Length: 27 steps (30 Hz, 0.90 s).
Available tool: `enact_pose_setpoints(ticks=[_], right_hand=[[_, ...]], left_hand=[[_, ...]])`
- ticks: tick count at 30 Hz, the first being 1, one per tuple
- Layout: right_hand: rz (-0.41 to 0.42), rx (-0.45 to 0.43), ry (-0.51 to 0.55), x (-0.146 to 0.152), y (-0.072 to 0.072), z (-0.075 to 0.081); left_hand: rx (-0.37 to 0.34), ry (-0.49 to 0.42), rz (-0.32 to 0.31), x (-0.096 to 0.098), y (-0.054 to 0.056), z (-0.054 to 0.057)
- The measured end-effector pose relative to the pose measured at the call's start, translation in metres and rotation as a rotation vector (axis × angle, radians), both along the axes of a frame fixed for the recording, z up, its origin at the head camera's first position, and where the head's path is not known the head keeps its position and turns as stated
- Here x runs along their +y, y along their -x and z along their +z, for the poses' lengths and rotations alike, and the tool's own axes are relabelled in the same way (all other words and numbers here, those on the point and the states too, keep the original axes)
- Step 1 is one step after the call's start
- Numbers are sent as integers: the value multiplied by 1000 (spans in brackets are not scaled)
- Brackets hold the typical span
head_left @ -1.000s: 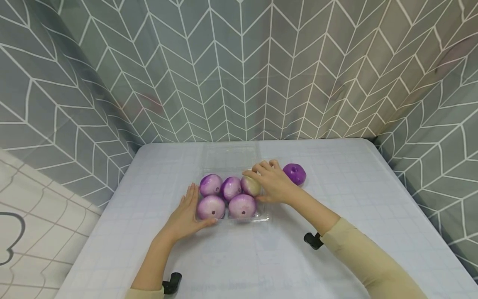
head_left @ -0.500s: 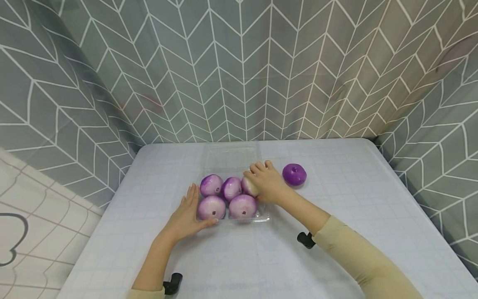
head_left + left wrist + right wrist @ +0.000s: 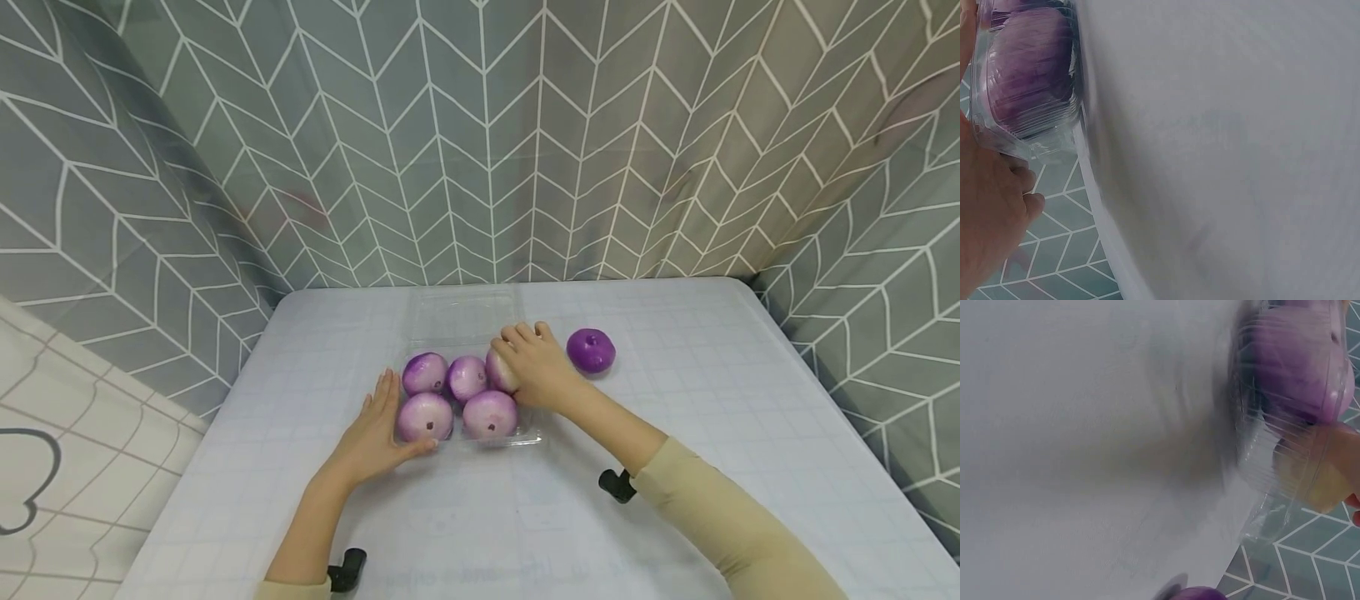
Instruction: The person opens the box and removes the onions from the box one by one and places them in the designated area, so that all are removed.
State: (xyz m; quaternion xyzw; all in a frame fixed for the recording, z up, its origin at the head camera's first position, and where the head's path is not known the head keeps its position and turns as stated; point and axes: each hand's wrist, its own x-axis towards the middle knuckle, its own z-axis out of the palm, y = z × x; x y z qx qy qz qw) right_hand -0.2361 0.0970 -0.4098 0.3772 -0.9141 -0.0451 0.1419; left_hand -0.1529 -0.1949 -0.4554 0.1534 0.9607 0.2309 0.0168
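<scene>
In the head view, a clear plastic container (image 3: 528,438) holds several peeled purple onions: two in the front row (image 3: 425,417), others behind them. My right hand (image 3: 542,371) curls over the back right onion (image 3: 498,372), inside the container; its yellowish side (image 3: 1310,478) shows through the plastic in the right wrist view. My left hand (image 3: 367,442) rests along the container's left side, fingers extended and thumb at the front left corner. The left wrist view shows that hand (image 3: 991,200) beside the ribbed wall, with a purple onion (image 3: 1032,65) behind the plastic.
The container's clear lid (image 3: 465,315) lies folded back toward the curtain. A darker purple onion (image 3: 592,351) sits on the table right of the container. White cloth (image 3: 675,367) covers the table, and a grey chevron-patterned curtain (image 3: 480,167) hangs behind it.
My right hand has shifted slightly left with its fingers further over the back right onion, whose yellow side shows less. The darker onion is now fully uncovered. My left hand stays in place.
</scene>
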Motion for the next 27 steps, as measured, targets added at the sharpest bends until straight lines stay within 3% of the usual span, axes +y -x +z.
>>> enact_pose_setpoints(ticks=[9, 17, 27], right_hand=[[-53, -61, 268, 14, 1, 6], [-24, -147, 551, 22, 1, 4], [16, -294, 782, 27, 2, 0]], left_hand=[[-11, 4, 1, -1, 0, -1], [-8, -8, 5, -1, 1, 1], [-9, -7, 6, -1, 1, 1]])
